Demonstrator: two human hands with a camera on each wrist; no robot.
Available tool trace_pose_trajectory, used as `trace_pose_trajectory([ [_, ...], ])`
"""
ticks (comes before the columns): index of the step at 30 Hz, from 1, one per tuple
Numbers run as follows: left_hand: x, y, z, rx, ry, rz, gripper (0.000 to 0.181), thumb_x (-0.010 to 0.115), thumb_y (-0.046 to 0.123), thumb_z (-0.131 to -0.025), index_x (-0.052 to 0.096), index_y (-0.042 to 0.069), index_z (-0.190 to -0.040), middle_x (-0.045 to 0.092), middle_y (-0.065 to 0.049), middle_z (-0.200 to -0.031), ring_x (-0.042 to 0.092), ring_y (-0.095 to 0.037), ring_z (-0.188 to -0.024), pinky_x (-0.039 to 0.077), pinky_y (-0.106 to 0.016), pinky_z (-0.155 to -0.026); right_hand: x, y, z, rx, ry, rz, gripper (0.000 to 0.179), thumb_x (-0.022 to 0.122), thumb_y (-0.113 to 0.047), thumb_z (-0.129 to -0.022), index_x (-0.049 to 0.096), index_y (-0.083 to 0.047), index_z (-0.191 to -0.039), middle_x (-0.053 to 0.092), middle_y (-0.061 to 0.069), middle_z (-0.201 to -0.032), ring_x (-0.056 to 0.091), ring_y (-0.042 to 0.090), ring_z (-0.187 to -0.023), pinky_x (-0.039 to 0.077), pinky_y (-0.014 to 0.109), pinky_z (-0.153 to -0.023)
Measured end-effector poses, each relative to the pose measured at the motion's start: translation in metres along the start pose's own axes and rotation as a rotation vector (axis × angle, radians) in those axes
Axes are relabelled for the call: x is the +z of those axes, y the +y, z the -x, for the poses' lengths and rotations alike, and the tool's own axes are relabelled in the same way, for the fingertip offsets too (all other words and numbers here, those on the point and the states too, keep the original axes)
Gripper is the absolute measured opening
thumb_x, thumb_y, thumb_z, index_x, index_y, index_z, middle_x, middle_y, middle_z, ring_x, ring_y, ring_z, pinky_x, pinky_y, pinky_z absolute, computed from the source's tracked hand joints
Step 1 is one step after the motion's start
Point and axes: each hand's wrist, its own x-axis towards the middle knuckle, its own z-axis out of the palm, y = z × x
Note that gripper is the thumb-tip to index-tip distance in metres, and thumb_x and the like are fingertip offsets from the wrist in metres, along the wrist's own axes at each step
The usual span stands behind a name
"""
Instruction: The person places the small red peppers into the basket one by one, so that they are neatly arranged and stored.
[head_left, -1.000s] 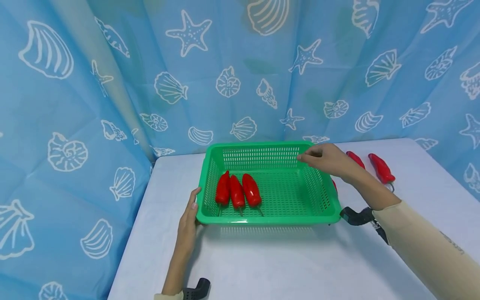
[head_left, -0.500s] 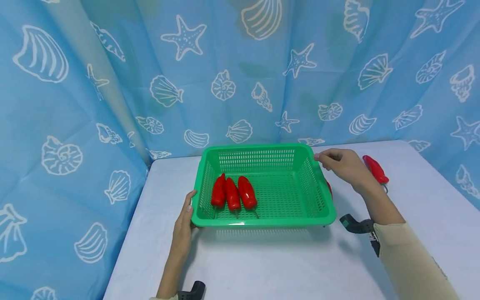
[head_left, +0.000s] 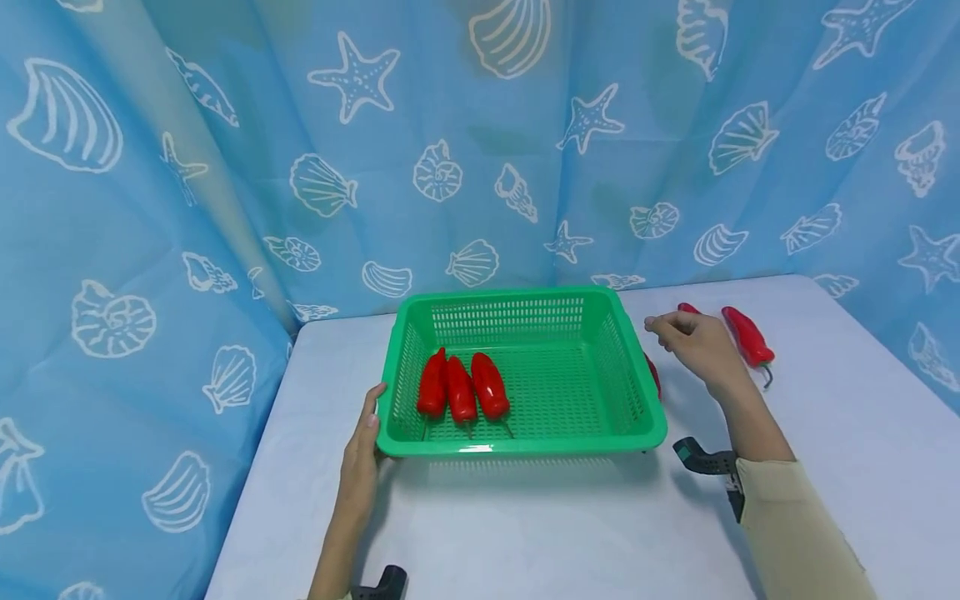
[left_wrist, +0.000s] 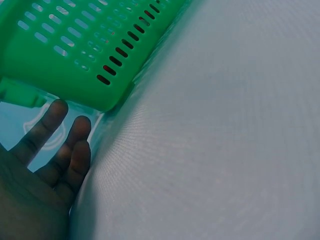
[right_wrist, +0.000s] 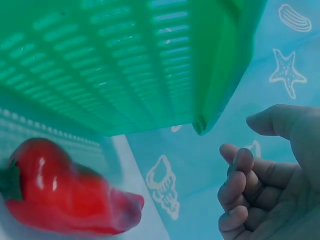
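Three red peppers (head_left: 461, 392) lie side by side in the left half of a green plastic basket (head_left: 525, 446). My left hand (head_left: 360, 462) rests at the basket's front left corner, its fingers along the outside of the rim. The left wrist view shows those fingers (left_wrist: 40, 132) extended and spread near the basket's corner. My right hand (head_left: 697, 342) is in the air just outside the basket's right rim, fingers loosely curled, thumb apart, nothing held. Below it in the right wrist view, a red pepper (right_wrist: 60, 190) lies beside the basket wall.
Right of the basket, one red pepper (head_left: 747, 337) lies behind my right wrist; another pepper (head_left: 687, 308) is partly hidden by that hand. A third pepper (head_left: 653, 375) shows past the basket's right rim. A blue shell-print curtain (head_left: 450, 167) hangs behind the white table (head_left: 540, 533).
My right hand has moved right, from over the basket's back right corner to outside its rim. My left hand stays at the basket's corner. The head view has shifted slightly.
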Motion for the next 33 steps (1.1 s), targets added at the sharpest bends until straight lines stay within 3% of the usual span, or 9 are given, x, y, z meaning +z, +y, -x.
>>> trace_pose_trajectory([
  [6, 0.001, 0.001, -0.004, 0.009, -0.003, -0.001, 0.051, 0.022, 0.055, -0.106, 0.034, 0.042, -0.154, 0.035, 0.004, -0.157, 0.045, -0.024, -0.13, 0.04, -0.054, -0.098, 0.0, 0.01, -0.007, 0.036, -0.004, 0.024, 0.056, 0.057, -0.052, -0.098, 0.067, -0.001, -0.12, 0.059, 0.017, -0.106, 0.05, 0.032, -0.096, 0.044, 0.039, -0.072],
  [16, -0.002, 0.004, -0.001, 0.005, -0.016, -0.01, 0.05, 0.022, 0.051, -0.108, 0.033, 0.039, -0.155, 0.033, 0.001, -0.159, 0.039, -0.025, -0.135, 0.033, -0.058, -0.104, 0.009, 0.035, -0.011, 0.135, -0.059, 0.079, 0.066, 0.057, -0.055, -0.097, 0.059, 0.003, -0.129, 0.056, 0.024, -0.121, 0.051, 0.039, -0.106, 0.05, 0.047, -0.08],
  [22, -0.003, 0.003, 0.001, 0.0, -0.016, 0.002, 0.05, 0.023, 0.052, -0.107, 0.033, 0.039, -0.155, 0.033, 0.002, -0.158, 0.036, -0.024, -0.139, 0.027, -0.06, -0.11, 0.014, 0.041, -0.01, 0.143, -0.094, 0.101, 0.065, 0.058, -0.052, -0.097, 0.059, 0.005, -0.13, 0.058, 0.024, -0.117, 0.053, 0.038, -0.103, 0.051, 0.049, -0.082],
  [28, -0.002, 0.003, 0.0, -0.025, -0.011, -0.018, 0.051, 0.022, 0.058, -0.105, 0.032, 0.045, -0.154, 0.031, 0.004, -0.159, 0.036, -0.026, -0.14, 0.03, -0.063, -0.108, 0.019, 0.046, -0.011, 0.159, -0.129, 0.134, 0.069, 0.056, -0.056, -0.096, 0.06, 0.006, -0.125, 0.061, 0.022, -0.111, 0.056, 0.037, -0.098, 0.05, 0.046, -0.079],
  [33, -0.001, 0.002, 0.001, -0.022, -0.02, -0.013, 0.052, 0.022, 0.055, -0.106, 0.031, 0.042, -0.155, 0.029, 0.003, -0.161, 0.03, -0.026, -0.145, 0.024, -0.063, -0.111, 0.023, 0.051, -0.008, 0.158, -0.143, 0.158, 0.067, 0.056, -0.055, -0.097, 0.061, 0.006, -0.124, 0.059, 0.025, -0.116, 0.054, 0.04, -0.104, 0.05, 0.05, -0.081],
])
